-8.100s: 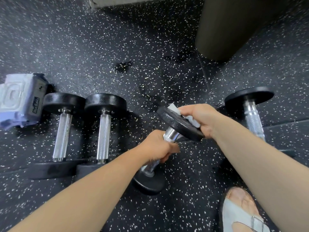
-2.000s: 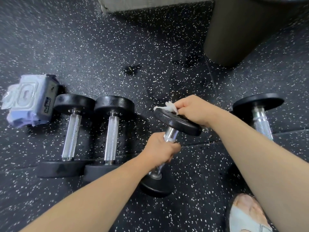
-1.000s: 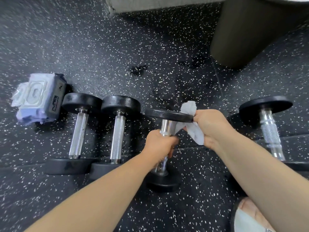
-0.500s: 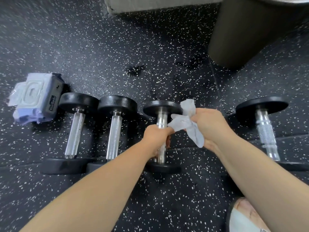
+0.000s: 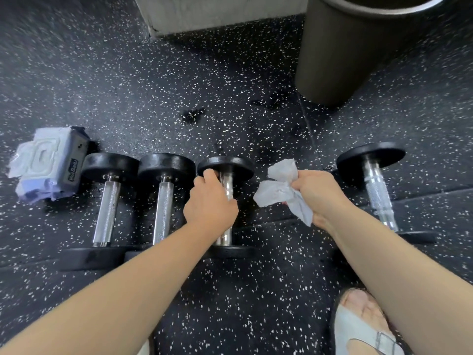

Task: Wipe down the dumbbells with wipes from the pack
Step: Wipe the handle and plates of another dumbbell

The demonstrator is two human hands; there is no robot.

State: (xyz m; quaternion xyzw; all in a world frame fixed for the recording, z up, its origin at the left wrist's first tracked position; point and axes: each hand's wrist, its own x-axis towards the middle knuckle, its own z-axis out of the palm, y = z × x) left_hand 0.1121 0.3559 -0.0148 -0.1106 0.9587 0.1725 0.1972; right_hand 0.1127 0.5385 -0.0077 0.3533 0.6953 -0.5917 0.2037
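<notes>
Several black-plated dumbbells with chrome handles lie side by side on the speckled floor. My left hand (image 5: 210, 203) grips the handle of the third dumbbell (image 5: 226, 184), which lies flat beside the second dumbbell (image 5: 163, 201) and the first dumbbell (image 5: 106, 201). My right hand (image 5: 316, 194) holds a crumpled white wipe (image 5: 277, 192) in the air, just right of that dumbbell and clear of it. A fourth dumbbell (image 5: 376, 193) lies apart on the right. The pack of wipes (image 5: 48, 165) sits at the far left, next to the first dumbbell.
A tall dark bin (image 5: 358, 52) stands at the back right. A concrete block (image 5: 217, 11) sits at the top centre. My sandalled foot (image 5: 363, 326) is at the bottom right. Dark wet patches (image 5: 192, 115) mark the black rubber floor.
The third dumbbell went from tilted up in my left hand to lying flat in line with the others. My right hand took the wipe off its top plate and drew away to the right.
</notes>
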